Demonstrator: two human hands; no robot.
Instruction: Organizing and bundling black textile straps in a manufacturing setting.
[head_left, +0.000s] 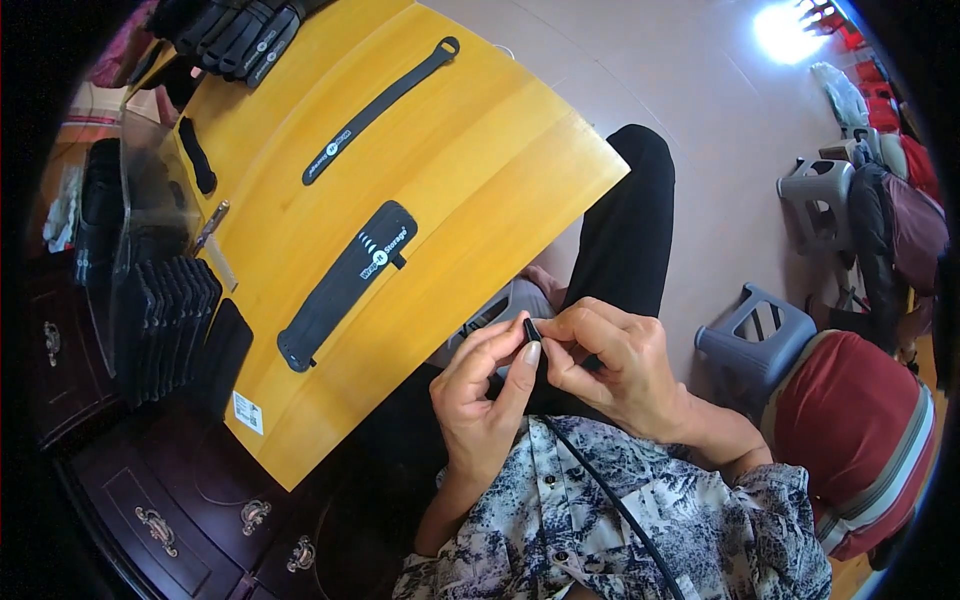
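In front of my lap, my left hand (482, 385) pinches a small black strip-like piece (532, 328) between thumb and fingertips. The fingertips of my right hand (620, 370) are closed against the same piece from the other side. Most of it is hidden by the fingers, so its exact kind cannot be made out. On the yellow wooden board (470, 220) to my left lies a wide black strap (345, 285) with white print and small side tabs. Beyond it lies a longer, narrow black strap (385, 105) with a loop at its far end.
Stacked black straps (240, 40) sit at the board's far left, near a short black strip (196, 155). Several black pieces (170, 320) stand in a row by the left edge. A white label (248, 412) is there too. Grey stools (757, 340) and a red bundle (850, 435) stand at right.
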